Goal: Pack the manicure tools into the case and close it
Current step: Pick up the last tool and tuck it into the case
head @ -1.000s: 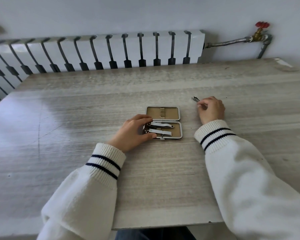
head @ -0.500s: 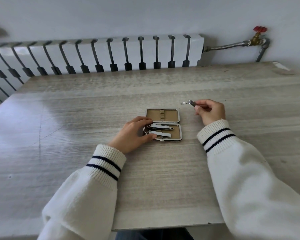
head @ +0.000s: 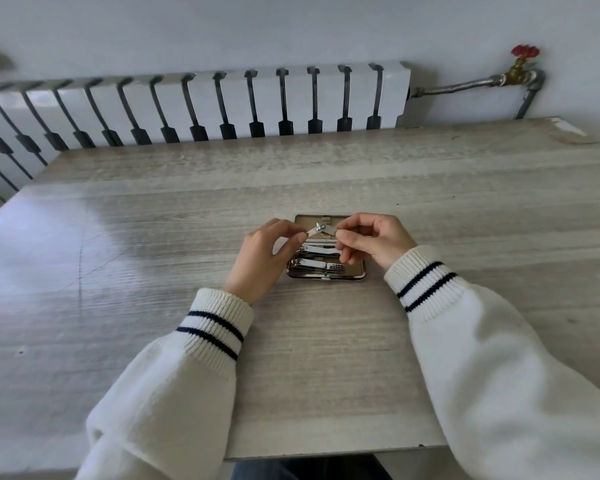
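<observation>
Head view showed the open case (head: pixel 328 276) at the centre of the frame on the wooden table (head: pixel 153 237), two clippers already lying in its lower half, while both hands held a small metal tool (head: pixel 321 230) above its upper half. The left hand (head: pixel 260 258) pinched the tool's left tip and the right hand (head: pixel 374 242) its right end, fingers closed on it. It looked light, stiff and slick, so best gripped by its flat ends.
</observation>
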Demonstrator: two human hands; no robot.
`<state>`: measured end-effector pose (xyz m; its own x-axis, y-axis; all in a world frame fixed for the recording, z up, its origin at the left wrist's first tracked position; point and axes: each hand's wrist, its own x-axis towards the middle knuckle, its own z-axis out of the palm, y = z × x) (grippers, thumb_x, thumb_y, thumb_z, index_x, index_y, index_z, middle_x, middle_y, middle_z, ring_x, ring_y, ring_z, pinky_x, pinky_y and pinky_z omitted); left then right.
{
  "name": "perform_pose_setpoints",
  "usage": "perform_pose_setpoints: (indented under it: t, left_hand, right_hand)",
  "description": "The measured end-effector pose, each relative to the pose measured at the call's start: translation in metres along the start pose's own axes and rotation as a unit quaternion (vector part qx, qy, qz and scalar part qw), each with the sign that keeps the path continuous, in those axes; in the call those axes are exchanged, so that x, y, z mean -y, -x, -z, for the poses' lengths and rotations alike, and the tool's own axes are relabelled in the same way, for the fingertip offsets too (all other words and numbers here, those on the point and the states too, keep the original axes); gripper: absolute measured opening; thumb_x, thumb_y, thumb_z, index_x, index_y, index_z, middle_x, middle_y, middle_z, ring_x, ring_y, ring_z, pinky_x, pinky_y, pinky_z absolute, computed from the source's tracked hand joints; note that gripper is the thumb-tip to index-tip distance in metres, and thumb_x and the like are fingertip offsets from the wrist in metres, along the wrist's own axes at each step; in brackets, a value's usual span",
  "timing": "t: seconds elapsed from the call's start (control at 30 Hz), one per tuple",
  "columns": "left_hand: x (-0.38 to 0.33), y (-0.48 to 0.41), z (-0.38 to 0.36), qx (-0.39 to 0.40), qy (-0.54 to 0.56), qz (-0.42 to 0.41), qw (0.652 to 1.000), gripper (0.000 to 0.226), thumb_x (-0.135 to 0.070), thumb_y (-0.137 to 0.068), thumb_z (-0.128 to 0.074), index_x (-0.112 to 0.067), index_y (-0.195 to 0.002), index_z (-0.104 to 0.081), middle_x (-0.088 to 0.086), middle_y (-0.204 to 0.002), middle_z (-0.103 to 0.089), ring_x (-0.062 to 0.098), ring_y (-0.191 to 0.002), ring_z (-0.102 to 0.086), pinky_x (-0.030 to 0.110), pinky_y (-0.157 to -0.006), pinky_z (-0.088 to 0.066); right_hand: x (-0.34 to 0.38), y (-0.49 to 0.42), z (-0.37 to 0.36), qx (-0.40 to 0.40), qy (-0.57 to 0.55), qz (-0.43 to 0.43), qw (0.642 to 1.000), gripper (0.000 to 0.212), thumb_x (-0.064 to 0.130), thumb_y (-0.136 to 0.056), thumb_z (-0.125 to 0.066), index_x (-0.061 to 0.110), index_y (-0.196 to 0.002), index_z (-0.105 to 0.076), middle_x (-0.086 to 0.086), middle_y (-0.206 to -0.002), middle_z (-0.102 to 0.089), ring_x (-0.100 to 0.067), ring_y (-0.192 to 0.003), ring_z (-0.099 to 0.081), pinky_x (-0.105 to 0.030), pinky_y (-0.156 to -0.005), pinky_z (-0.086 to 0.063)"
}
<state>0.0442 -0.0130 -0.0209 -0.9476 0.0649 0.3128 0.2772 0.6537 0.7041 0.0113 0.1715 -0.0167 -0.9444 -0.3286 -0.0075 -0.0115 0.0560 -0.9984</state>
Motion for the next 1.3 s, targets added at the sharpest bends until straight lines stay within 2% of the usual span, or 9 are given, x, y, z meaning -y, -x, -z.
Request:
perform_pose_setpoints:
  t: [0.13, 0.37, 0.57, 0.7, 0.9, 0.97, 1.03, 1.17, 1.3]
  left_hand:
    - [-0.002, 0.000, 0.001, -0.007, 0.000, 0.002, 1.000, 0.014, -0.022, -0.084, -0.058, -0.012, -0.081, -0.067, 0.004, -0.087, -0.067, 0.011, -0.082, -0.059, 0.000, -0.069, -0.035]
    - [-0.001, 0.001, -0.001, 0.002, -0.010, 0.011, 1.000, 0.018, -0.028, -0.083, -0.058, -0.013, -0.078, -0.066, 0.005, -0.084, -0.067, 0.015, -0.083, -0.061, 0.008, -0.070, -0.037]
    - [-0.008, 0.004, -0.006, 0.001, 0.016, 0.012, 1.000, 0.019, -0.028, -0.082, -0.060, -0.012, -0.077, -0.068, 0.005, -0.082, -0.067, 0.014, -0.081, -0.061, 0.007, -0.069, -0.038]
    - [-0.015, 0.005, -0.007, 0.001, 0.062, 0.027, 0.998, 0.015, -0.026, -0.083, -0.060, -0.014, -0.076, -0.067, 0.006, -0.081, -0.069, 0.015, -0.080, -0.063, 0.012, -0.069, -0.043]
    - [-0.012, 0.002, 0.001, 0.000, 0.123, 0.055, 0.991, 0.021, -0.023, -0.087, -0.054, -0.028, -0.068, -0.062, -0.009, -0.071, -0.065, 0.010, -0.068, -0.058, 0.025, -0.069, -0.046]
    - [-0.011, 0.001, 0.003, -0.001, 0.145, 0.054, 0.988, 0.022, -0.023, -0.087, -0.053, -0.028, -0.067, -0.062, -0.013, -0.070, -0.064, 0.002, -0.065, -0.057, 0.021, -0.069, -0.046]
    - [-0.012, 0.000, 0.004, 0.008, 0.183, 0.051, 0.982, 0.023, -0.021, -0.088, -0.052, -0.026, -0.068, -0.062, -0.015, -0.065, -0.064, -0.006, -0.061, -0.055, 0.011, -0.065, -0.045]
    - [-0.014, 0.000, 0.006, 0.060, 0.253, 0.048, 0.964, 0.022, -0.016, -0.089, -0.048, -0.017, -0.071, -0.061, -0.018, -0.062, -0.064, -0.005, -0.062, -0.056, 0.009, -0.067, -0.045]
    - [-0.017, 0.001, 0.007, 0.093, 0.255, 0.024, 0.962, 0.023, -0.014, -0.090, -0.046, -0.015, -0.071, -0.059, -0.014, -0.065, -0.061, -0.006, -0.062, -0.053, 0.008, -0.065, -0.042]
  right_hand:
    - [-0.001, 0.001, -0.005, -0.010, 0.030, 0.015, 0.999, 0.005, 0.003, -0.081, -0.058, 0.008, -0.078, -0.059, -0.007, -0.065, -0.061, -0.008, -0.042, -0.058, -0.018, -0.043, -0.050]
    - [-0.004, 0.001, -0.009, -0.063, 0.091, 0.074, 0.991, 0.001, 0.003, -0.080, -0.059, 0.002, -0.080, -0.060, -0.004, -0.062, -0.060, -0.007, -0.039, -0.054, -0.017, -0.039, -0.046]
    - [-0.010, -0.002, -0.010, -0.111, 0.142, 0.095, 0.979, 0.006, 0.008, -0.079, -0.062, 0.011, -0.074, -0.059, -0.001, -0.061, -0.059, -0.009, -0.041, -0.055, -0.016, -0.040, -0.043]
    - [-0.009, -0.002, -0.011, -0.118, 0.123, 0.093, 0.981, 0.006, 0.010, -0.078, -0.063, 0.013, -0.074, -0.059, -0.002, -0.064, -0.062, -0.010, -0.046, -0.057, -0.017, -0.042, -0.045]
    - [-0.005, 0.000, -0.008, -0.036, 0.051, 0.060, 0.996, 0.008, 0.012, -0.078, -0.064, 0.016, -0.071, -0.061, 0.004, -0.057, -0.069, -0.009, -0.056, -0.063, -0.016, -0.044, -0.045]
    - [-0.003, -0.001, -0.005, 0.001, 0.026, 0.048, 0.999, 0.009, 0.013, -0.078, -0.063, 0.017, -0.071, -0.061, 0.005, -0.058, -0.071, -0.010, -0.058, -0.064, -0.015, -0.044, -0.045]
    - [-0.001, -0.002, -0.003, 0.055, -0.026, 0.031, 0.998, 0.010, 0.015, -0.081, -0.059, 0.017, -0.071, -0.062, 0.003, -0.061, -0.071, -0.009, -0.056, -0.061, -0.015, -0.043, -0.043]
    - [0.000, -0.002, 0.000, 0.152, -0.142, -0.016, 0.978, 0.025, 0.030, -0.082, -0.050, 0.015, -0.080, -0.070, 0.004, -0.064, -0.068, -0.007, -0.050, -0.051, -0.017, -0.041, -0.039]
    - [-0.002, 0.000, 0.000, 0.242, -0.182, -0.042, 0.952, 0.032, 0.044, -0.065, -0.070, 0.017, -0.082, -0.070, 0.008, -0.062, -0.062, -0.004, -0.049, -0.050, -0.015, -0.042, -0.039]
